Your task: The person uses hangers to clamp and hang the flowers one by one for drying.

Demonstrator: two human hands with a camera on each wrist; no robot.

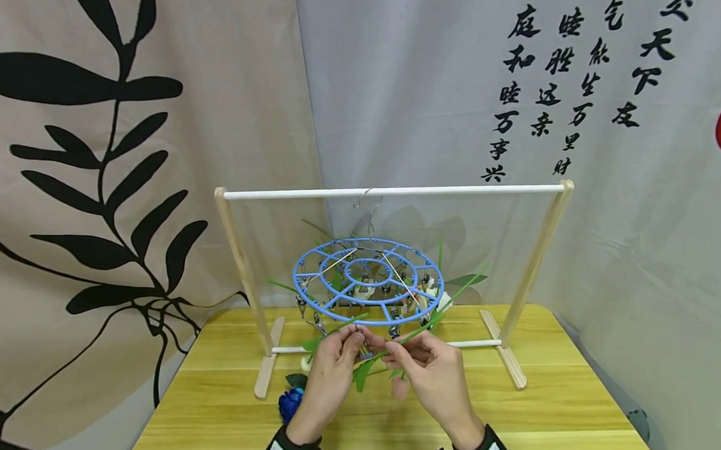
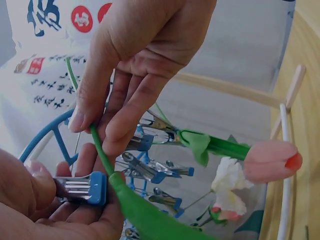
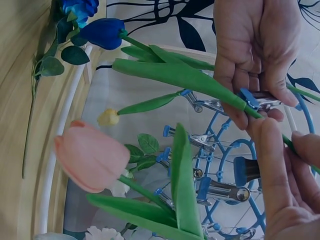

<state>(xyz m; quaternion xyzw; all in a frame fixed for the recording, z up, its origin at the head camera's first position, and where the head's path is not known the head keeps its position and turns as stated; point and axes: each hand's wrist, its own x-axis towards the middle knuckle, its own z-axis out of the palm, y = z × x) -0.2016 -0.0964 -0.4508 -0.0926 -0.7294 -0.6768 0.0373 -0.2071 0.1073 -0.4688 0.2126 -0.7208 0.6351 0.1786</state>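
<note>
My left hand (image 1: 334, 366) holds a metal clip (image 2: 82, 188) with blue tips, the thumb pressing on it. Between thumb and fingers of my right hand (image 1: 433, 373) is a thin green flower stem (image 2: 101, 150), close beside the clip. A long green leaf (image 3: 175, 80) spreads from that stem. Near the leaf's end appears a blue tulip (image 3: 102, 34); whether it belongs to the same stem I cannot tell. Above both hands hangs a blue round clip rack (image 1: 387, 313). A pink tulip (image 3: 92, 155) hangs below it, beside the hands.
The rack hooks onto a white bar (image 1: 397, 191) between wooden posts (image 1: 535, 264). Several other clips (image 2: 142, 167) dangle around, with a white flower (image 2: 230, 185) and a yellow bud (image 3: 108, 117). A blue rose (image 1: 290, 404) lies on the wooden table (image 1: 568, 418), left of my left hand.
</note>
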